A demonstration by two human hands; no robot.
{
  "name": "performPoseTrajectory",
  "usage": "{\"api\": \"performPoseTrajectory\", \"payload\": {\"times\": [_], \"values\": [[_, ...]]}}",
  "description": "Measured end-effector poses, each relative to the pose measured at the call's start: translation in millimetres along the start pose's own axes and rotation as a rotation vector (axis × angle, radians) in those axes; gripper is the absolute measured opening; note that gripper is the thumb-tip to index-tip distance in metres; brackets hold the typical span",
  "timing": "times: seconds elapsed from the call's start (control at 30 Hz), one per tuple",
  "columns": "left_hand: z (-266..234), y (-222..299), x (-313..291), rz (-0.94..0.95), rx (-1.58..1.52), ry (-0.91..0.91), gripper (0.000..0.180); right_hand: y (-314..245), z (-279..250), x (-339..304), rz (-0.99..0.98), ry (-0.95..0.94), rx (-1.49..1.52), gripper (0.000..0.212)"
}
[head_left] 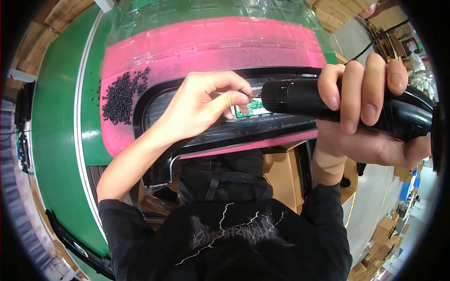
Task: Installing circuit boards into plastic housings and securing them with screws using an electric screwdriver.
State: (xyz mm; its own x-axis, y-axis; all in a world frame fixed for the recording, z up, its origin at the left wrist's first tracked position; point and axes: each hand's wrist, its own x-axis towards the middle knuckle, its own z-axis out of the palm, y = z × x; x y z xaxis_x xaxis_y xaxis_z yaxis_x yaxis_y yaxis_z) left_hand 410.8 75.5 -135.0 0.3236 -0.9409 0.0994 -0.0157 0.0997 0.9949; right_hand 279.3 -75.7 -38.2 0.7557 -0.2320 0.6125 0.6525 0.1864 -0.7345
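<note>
My right hand (pixel 358 103) is wrapped round a black electric screwdriver (pixel 293 96), which lies almost level with its tip toward the left. Thumb and forefinger of my left hand (pixel 201 103) pinch together at that tip, on something too small and too covered to name. Just below the tip, a green circuit board (pixel 255 108) shows partly, inside a long black plastic housing (pixel 225 136). The fingers and the screwdriver cover parts of the board. Left of the housing, a pile of small black screws (pixel 119 100) is spread on a pink mat (pixel 126 54).
Clear plastic sheeting (pixel 211 40) covers the mat's far side on a green table (pixel 56 117). An open cardboard box (pixel 283 175) stands below the near edge. Another long black part (pixel 79 250) lies at lower left. Boxes (pixel 384 234) are stacked at right.
</note>
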Motion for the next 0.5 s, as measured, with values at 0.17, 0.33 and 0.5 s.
{"api": "performPoseTrajectory", "payload": {"times": [0.17, 0.33, 0.5], "values": [[-1.4, -1.1, 0.7, 0.043, -0.002, -0.022, 0.010, 0.4, 1.4, -1.7, -0.024, 0.040, 0.066, 0.058], [0.0, -2.5, 0.7, 0.044, -0.021, -0.079, 0.012, 0.1, 0.5, -2.8, -0.012, 0.038, 0.059, 0.058], [-3.1, -4.8, 1.9, -0.074, -0.060, 0.013, 0.012, -1.6, 3.7, -9.7, -0.079, 0.150, 0.076, 0.057]]}}
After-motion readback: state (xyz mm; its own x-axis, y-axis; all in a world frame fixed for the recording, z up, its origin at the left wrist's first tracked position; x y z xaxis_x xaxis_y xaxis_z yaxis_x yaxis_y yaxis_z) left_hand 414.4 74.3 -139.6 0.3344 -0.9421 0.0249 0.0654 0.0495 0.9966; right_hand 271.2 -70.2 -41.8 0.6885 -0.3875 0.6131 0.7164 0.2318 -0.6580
